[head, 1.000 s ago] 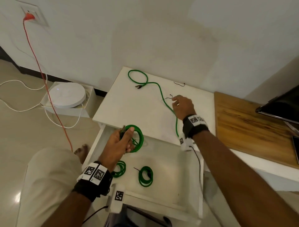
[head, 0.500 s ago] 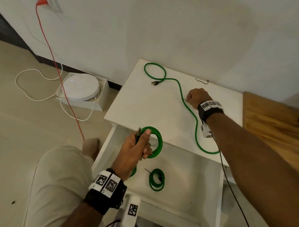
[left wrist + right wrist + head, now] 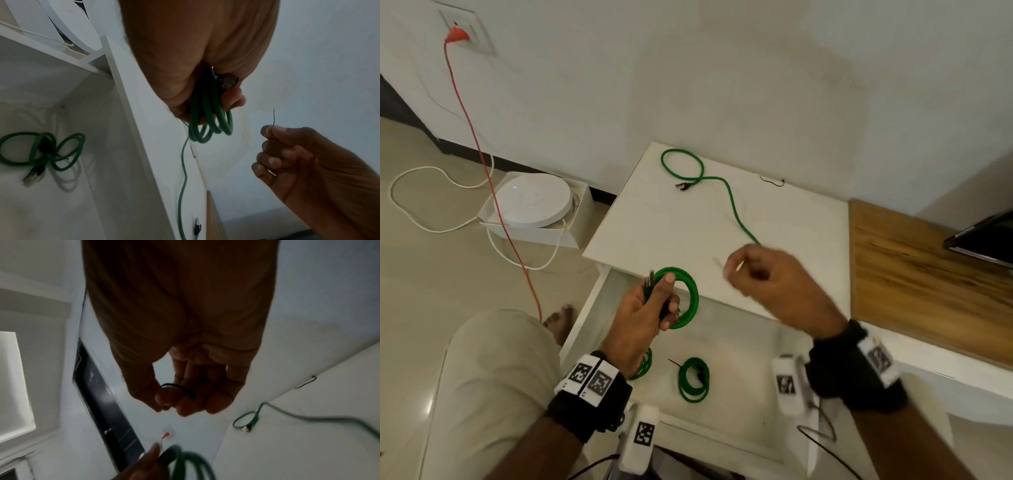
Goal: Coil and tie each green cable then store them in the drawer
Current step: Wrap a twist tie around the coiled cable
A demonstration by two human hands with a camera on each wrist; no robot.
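My left hand grips a coiled green cable over the back edge of the open white drawer, with a plug end sticking up past the thumb. The coil hangs below the fingers in the left wrist view. Just right of the coil, my right hand pinches a thin black tie between thumb and forefinger; the tie curls under the fingers. A loose green cable lies uncoiled on the white table top. Two tied green coils lie in the drawer.
Another black tie lies at the table's back edge. A wooden surface with a dark screen adjoins on the right. On the floor at left stand a round white device in a box, a red cord and white cord. My knee is beside the drawer.
My right hand has lifted off the table top with the black tie and come back toward the coil. The left hand still holds the coil in the same place.
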